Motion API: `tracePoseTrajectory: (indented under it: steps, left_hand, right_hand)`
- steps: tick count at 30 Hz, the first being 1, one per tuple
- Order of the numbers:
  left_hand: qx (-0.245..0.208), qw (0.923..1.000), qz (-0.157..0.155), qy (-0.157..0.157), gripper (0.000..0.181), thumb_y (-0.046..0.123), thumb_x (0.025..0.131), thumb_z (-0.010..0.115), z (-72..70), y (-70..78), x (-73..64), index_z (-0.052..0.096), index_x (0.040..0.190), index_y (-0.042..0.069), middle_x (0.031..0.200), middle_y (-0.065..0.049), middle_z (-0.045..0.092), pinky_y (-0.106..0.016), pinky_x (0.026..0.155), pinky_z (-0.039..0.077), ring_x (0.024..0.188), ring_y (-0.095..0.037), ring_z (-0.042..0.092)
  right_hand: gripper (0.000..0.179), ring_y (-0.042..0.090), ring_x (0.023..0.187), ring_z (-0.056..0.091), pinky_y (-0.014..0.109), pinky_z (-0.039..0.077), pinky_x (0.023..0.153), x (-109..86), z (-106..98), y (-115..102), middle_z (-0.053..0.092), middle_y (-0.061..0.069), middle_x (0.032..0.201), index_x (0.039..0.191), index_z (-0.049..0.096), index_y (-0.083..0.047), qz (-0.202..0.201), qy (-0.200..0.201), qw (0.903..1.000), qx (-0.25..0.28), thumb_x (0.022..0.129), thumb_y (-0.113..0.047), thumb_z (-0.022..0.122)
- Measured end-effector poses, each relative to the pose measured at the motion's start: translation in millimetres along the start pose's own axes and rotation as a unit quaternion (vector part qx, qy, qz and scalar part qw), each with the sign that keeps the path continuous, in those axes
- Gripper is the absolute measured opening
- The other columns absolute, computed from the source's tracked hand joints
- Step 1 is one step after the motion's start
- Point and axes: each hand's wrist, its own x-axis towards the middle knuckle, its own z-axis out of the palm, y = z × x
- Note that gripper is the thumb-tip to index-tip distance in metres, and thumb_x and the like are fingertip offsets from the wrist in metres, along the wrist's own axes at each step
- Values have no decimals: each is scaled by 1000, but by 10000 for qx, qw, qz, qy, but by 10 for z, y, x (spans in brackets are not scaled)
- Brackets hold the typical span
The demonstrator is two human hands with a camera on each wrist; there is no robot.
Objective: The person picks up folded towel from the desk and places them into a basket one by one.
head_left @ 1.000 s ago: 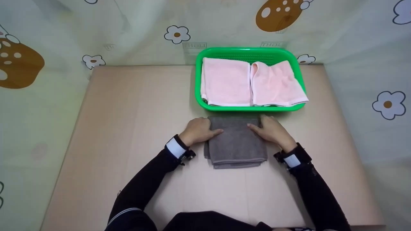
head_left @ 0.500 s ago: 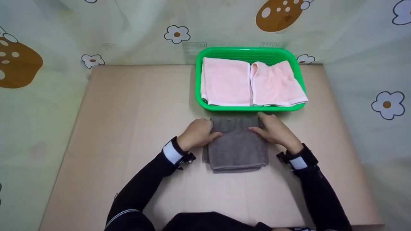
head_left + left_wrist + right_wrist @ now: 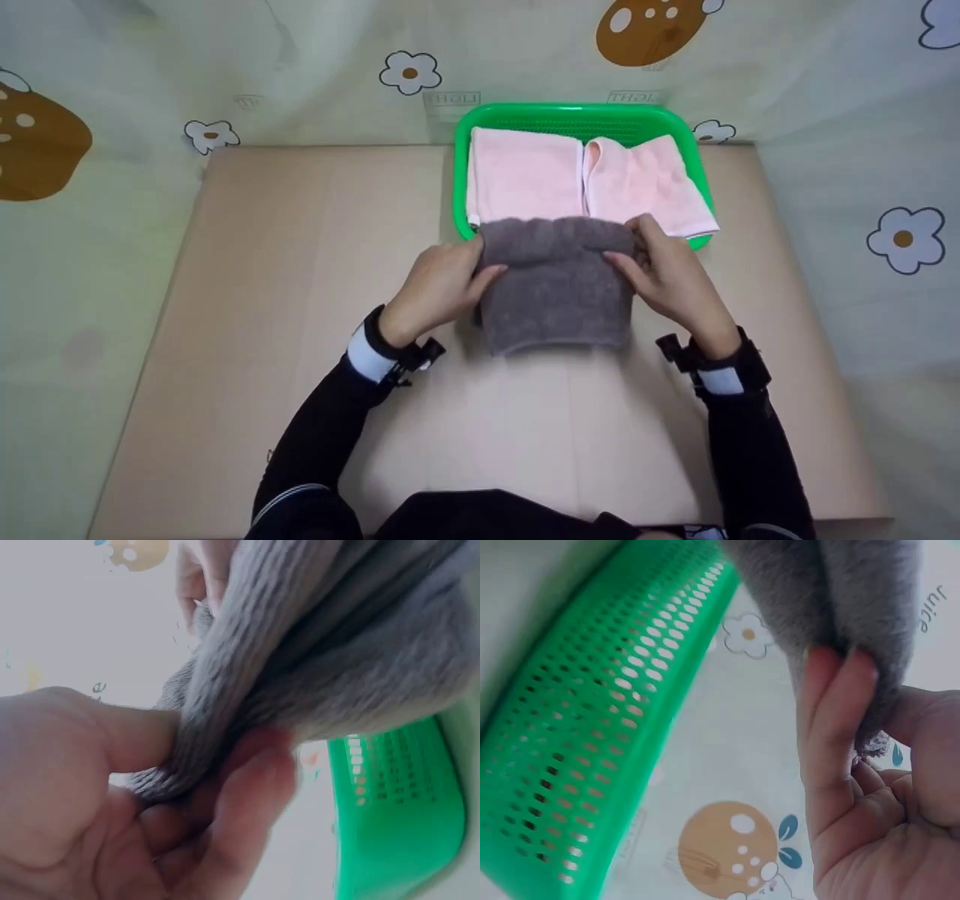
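A folded grey towel (image 3: 555,292) hangs between my two hands, raised off the table, its upper edge overlapping the basket's front in the head view. My left hand (image 3: 442,285) pinches its left side, thumb on the near face; in the left wrist view the fingers (image 3: 255,795) curl behind the folded layers. On the other side my right hand (image 3: 671,274) grips the towel the same way, with fingers (image 3: 836,705) and thumb around the thick fold in the right wrist view. Behind it, two folded pink towels (image 3: 525,172) lie side by side in a green basket (image 3: 570,111).
The green basket stands at the back of the beige table (image 3: 322,285), near the patterned curtain (image 3: 315,75). Its perforated wall (image 3: 622,705) shows close by in the right wrist view. One pink towel's corner (image 3: 705,225) hangs over the basket's right front rim.
Both hands have lifted the grey towel from the table and moved it forward, over the basket's front rim in the head view. The basket and pink towels stay in place.
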Motion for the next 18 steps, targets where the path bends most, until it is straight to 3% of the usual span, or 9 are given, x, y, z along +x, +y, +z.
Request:
tracePoseTrajectory:
  steps: [5, 9, 12, 18]
  left_hand:
    - [-162, 9975, -486, 490, 32, 23, 108, 54, -66, -161, 245, 60, 125, -4, 90, -18, 69, -50, 75, 55, 84, -36, 69]
    - [-518, 9920, -829, 798, 32, 24, 109, 51, -113, -290, 486, 57, 128, -1, 103, -22, 70, -51, 85, 53, 98, -38, 68]
    - [-712, 9895, -892, 883, 33, 25, 110, 51, -140, -339, 622, 57, 128, -1, 107, -22, 69, -51, 88, 52, 102, -37, 68]
    - [-727, 9885, -737, 1105, 34, 26, 110, 51, -172, -349, 789, 57, 126, -2, 97, -23, 67, -53, 83, 51, 97, -40, 68]
  right_hand:
    - [25, 20, 72, 50, 24, 38, 64, 379, -11, -44, 63, 13, 88, 119, 53, 5, 114, 331, 9991, 242, 101, -8, 64]
    - [29, 23, 94, 67, 30, 55, 82, 641, 42, -63, 70, 19, 117, 128, 49, 5, 236, 698, 9947, 714, 104, -10, 58]
    - [30, 22, 108, 70, 31, 58, 90, 741, 96, -35, 70, 18, 124, 132, 48, 4, 310, 984, 9901, 951, 105, -8, 55]
    - [29, 16, 101, 69, 20, 53, 85, 859, 189, 70, 71, 16, 118, 132, 49, 4, 400, 1626, 9764, 1366, 106, -9, 52]
